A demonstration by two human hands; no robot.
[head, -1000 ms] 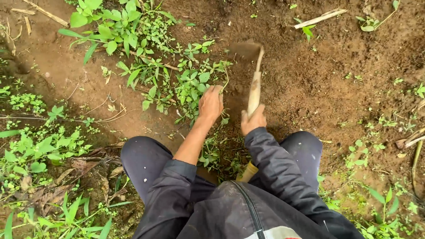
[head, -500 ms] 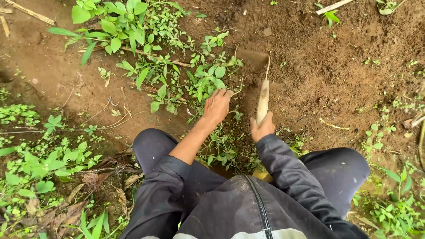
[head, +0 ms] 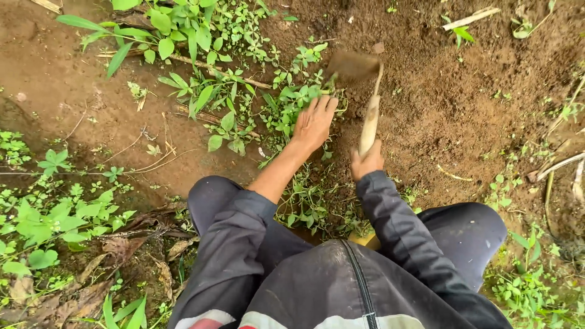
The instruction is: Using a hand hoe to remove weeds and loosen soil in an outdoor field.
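- Bare brown soil [head: 463,103] fills most of the view; looser and darker on the right side, smoother and lighter at upper left.
- Person's dark jacket [head: 317,286] w/ centre zip takes up the bottom; both knees in dark trousers [head: 210,198] bent out to either side, squatting over the ground.
- Green weeds [head: 244,103] run in a band from top centre down between the knees; another patch of leafy weeds at far left, w/ dry brown leaves [head: 122,256] below it.
- Hand hoe: pale wooden handle [head: 369,125] slants up and away from the person, thin metal neck at its top, flat blade [head: 353,64] muddy, lying on the soil just right of the weed band.
- Left hand [head: 314,125]: sleeve pushed up, forearm bare, fingers spread fairly wide, palm down on the weeds, fingertips near the blade; holds nothing that I can make out.
- Right hand [head: 365,163]: closed round the lower end of the handle, sleeve down to the wrist.
- The two hands sit near each other, handle between them.
- Dry sticks [head: 469,18] at top right, pale stalks at right edge, well apart from the hands.
- Small stone [head: 379,47] just above-right of the blade.
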